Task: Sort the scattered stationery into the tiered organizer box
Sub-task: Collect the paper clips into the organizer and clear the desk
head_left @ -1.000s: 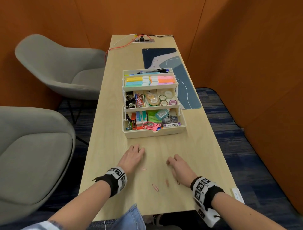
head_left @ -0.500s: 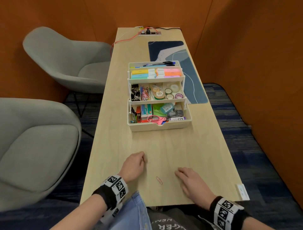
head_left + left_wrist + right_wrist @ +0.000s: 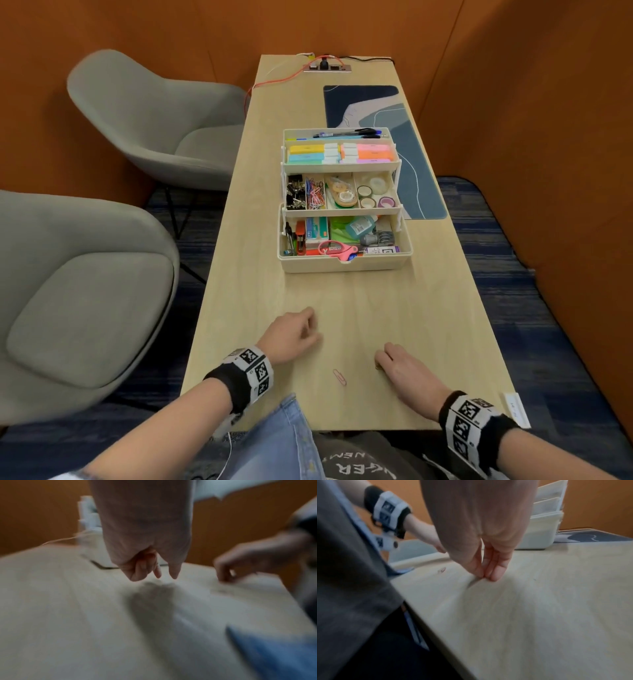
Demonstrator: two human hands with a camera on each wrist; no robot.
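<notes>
The cream tiered organizer (image 3: 346,263) stands open in mid-table, its three levels filled with pens, highlighters, clips, tapes and scissors. A red paper clip (image 3: 339,377) lies loose near the front edge between my hands, also seen as the red clip (image 3: 441,570). My left hand (image 3: 310,325) hovers just over the wood with fingers curled in; what they enclose is hidden. In the blurred left wrist view its fingertips (image 3: 157,573) point down. My right hand (image 3: 379,359) pinches a small clip (image 3: 377,366) against the table, thumb and fingers (image 3: 494,573) pressed together.
A blue desk mat (image 3: 404,144) lies behind and right of the organizer, with a power strip (image 3: 327,68) and an orange cable at the far end. Grey chairs (image 3: 85,301) stand left of the table. A white label (image 3: 515,407) sits at the front right corner.
Both hands drew back toward the front edge. The pale clip beside my left hand is gone from the table and that hand has curled up. My right fingertips closed on a clip.
</notes>
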